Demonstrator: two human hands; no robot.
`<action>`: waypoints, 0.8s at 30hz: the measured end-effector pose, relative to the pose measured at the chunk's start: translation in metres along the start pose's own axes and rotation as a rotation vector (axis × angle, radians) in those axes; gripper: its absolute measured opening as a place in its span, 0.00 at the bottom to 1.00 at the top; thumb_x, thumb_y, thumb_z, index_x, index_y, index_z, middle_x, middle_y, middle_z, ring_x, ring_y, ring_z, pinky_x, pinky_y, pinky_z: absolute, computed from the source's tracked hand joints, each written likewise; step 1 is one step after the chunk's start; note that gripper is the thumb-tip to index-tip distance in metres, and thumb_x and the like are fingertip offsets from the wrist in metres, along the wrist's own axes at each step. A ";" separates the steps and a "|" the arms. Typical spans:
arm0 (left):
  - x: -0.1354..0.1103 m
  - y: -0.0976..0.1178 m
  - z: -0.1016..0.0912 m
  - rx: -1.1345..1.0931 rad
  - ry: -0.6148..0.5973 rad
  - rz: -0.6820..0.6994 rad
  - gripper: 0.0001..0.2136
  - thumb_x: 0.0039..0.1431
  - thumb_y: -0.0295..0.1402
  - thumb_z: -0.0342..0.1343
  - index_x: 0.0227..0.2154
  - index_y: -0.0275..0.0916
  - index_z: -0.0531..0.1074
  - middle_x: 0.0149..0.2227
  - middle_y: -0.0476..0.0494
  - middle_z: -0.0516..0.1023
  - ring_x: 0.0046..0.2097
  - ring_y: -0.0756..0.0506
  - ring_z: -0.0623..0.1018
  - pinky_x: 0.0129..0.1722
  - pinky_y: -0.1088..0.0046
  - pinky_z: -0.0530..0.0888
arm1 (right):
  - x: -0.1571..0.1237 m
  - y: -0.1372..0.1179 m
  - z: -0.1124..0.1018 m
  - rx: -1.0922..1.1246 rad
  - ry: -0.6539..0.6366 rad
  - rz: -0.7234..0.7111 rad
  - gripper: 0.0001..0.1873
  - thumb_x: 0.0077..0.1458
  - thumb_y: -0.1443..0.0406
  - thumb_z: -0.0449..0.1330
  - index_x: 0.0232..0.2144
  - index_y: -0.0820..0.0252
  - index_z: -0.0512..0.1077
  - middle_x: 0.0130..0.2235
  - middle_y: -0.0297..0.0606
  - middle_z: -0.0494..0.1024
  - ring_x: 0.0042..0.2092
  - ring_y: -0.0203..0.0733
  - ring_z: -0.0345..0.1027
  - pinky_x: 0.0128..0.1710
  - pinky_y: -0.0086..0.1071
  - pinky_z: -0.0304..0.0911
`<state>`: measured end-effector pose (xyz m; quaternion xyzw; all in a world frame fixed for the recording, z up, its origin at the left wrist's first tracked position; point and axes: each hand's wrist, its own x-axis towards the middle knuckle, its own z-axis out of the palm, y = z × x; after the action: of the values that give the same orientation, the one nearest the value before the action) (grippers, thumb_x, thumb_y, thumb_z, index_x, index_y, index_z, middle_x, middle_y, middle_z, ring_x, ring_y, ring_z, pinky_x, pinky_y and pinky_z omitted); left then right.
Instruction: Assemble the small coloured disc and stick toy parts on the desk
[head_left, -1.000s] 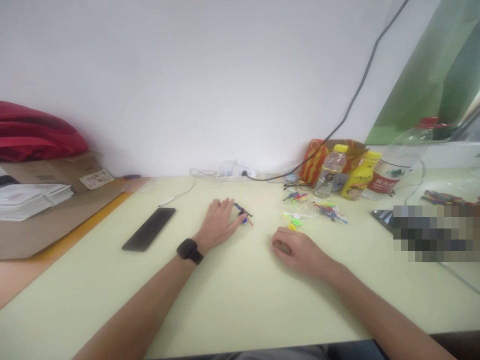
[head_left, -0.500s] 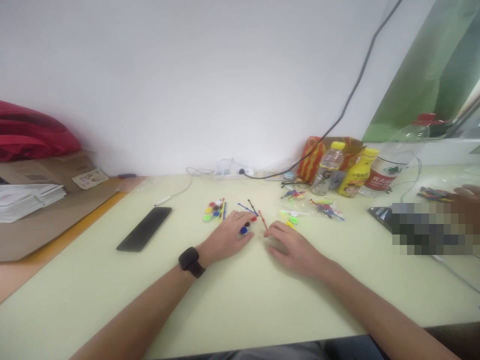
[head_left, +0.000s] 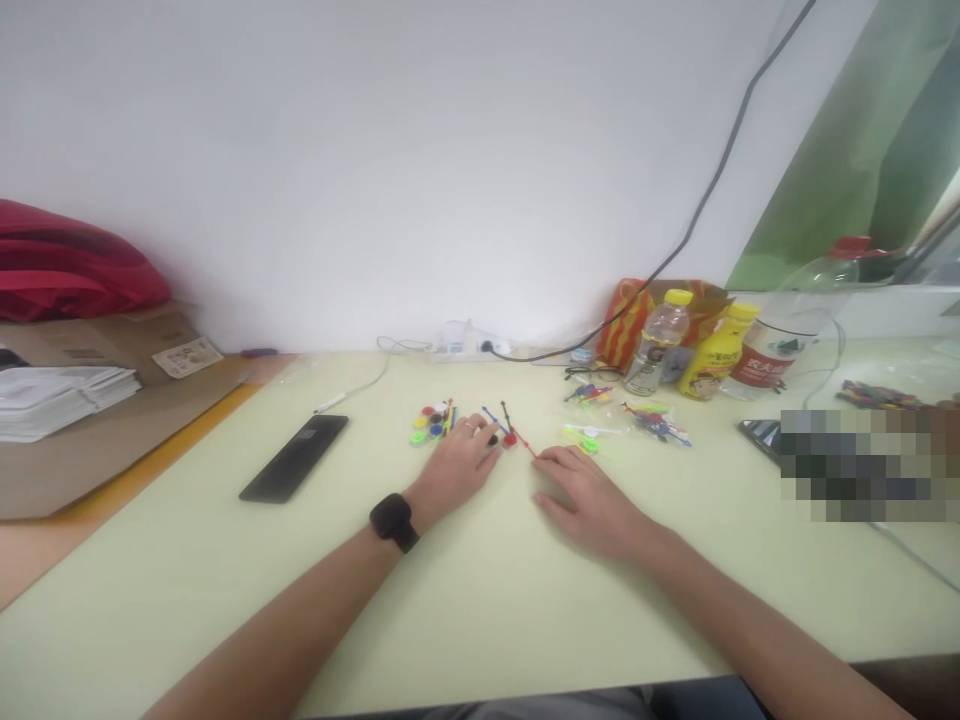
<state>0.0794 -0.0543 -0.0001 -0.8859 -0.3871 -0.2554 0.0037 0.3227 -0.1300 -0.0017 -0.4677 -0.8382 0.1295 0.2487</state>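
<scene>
Thin red plastic stick (head_left: pixel 527 443) lies slantwise just right of frame centre, lower end meeting the fingertips of the right hand (head_left: pixel 589 498). From my remote seat I see that hand with thumb set apart from the fingers, a clear gap between. Left hand (head_left: pixel 456 462), just left of the stick, palm down, fingers loosely bent, black strapped watch (head_left: pixel 394 518) on the wrist. Small round black disc (head_left: pixel 493 440) shows between its thumb and index; I cannot tell whether they grip it.

Round red plastic disc (head_left: pixel 510 440) sits by the stick's upper end, near centre. Thin blue plastic stick (head_left: pixel 490 414) and thin dark plastic stick (head_left: pixel 505 413) just above it, slanted. Left of these, partly behind the left hand, I have a cluster of small multicoloured round discs (head_left: pixel 428 425).

Right of centre, above the right hand: thin white plastic stick (head_left: pixel 600 430), round bright green disc (head_left: pixel 590 445), clear bag of coloured plastic pieces (head_left: pixel 660 425). Centre left: flat black phone (head_left: pixel 294 460) on the pale yellow-green tabletop (head_left: pixel 420 620).

Upper right, I get a clear bottle with yellow cap (head_left: pixel 658 345), a yellow bottle (head_left: pixel 716 355), a large clear bottle with red label (head_left: pixel 776 355). Left edge: red fabric bundle (head_left: pixel 75 265), stack of white papers (head_left: pixel 64 403).
</scene>
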 end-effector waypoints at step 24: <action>-0.009 0.019 -0.015 -0.563 -0.212 -0.046 0.15 0.60 0.47 0.65 0.43 0.43 0.78 0.40 0.44 0.80 0.40 0.44 0.76 0.41 0.67 0.73 | 0.007 0.005 -0.013 0.542 0.375 0.137 0.11 0.64 0.58 0.61 0.37 0.57 0.79 0.41 0.42 0.79 0.42 0.45 0.74 0.43 0.38 0.70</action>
<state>0.0808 -0.0765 0.0121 -0.8649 -0.3191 -0.2588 -0.2883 0.3305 -0.1215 0.0088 -0.4555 -0.6797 0.2758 0.5045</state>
